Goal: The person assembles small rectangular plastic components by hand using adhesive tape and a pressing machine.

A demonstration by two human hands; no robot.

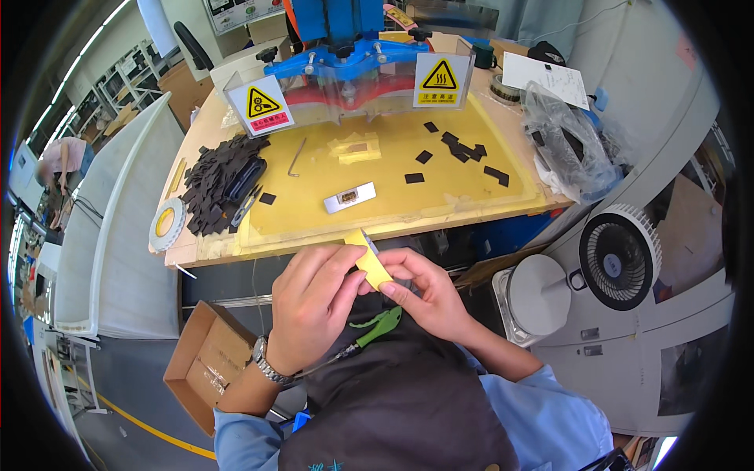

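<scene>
My left hand (pixel 310 302) and my right hand (pixel 428 292) are together in front of the table's near edge, both pinching a small yellow strip-like piece (pixel 372 267). A greyish part shows at its upper end; the rest of that side is hidden. Just beyond my hands, a silver rectangular plate (pixel 338 206) with a dark patch at its middle lies on the yellow work surface (pixel 314 224). Below my fingers hangs a green air blow gun (pixel 381 326), apart from both hands.
A blue press (pixel 345 59) with a clear guard stands behind. Left are a heap of small black pieces (pixel 212 184), tweezers (pixel 248 207) and a tape roll (pixel 166 224); a hex key (pixel 297 157) lies centrally. Right are a plastic bag (pixel 561 141) and fan (pixel 620 257); a cardboard box (pixel 196 357) sits below.
</scene>
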